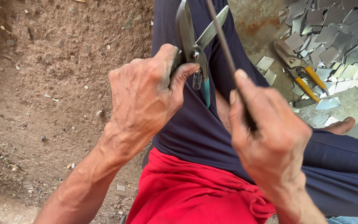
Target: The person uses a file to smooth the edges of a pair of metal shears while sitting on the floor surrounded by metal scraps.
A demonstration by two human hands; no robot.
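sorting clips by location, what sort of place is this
Likely an informal outdoor metal-cutting spot: bare dirt ground, a heap of cut sheet-metal pieces, and yellow-handled snips lying beside it.

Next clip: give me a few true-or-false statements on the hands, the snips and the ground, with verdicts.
1. The left hand holds teal-handled snips. True.
2. The right hand is empty. False: it grips a thin dark rod.
3. The snips' blades are open. True.
4. The yellow-handled snips are in a hand. False: they lie on the ground by the metal pieces.
5. The metal pieces lie on the left. False: on the right.
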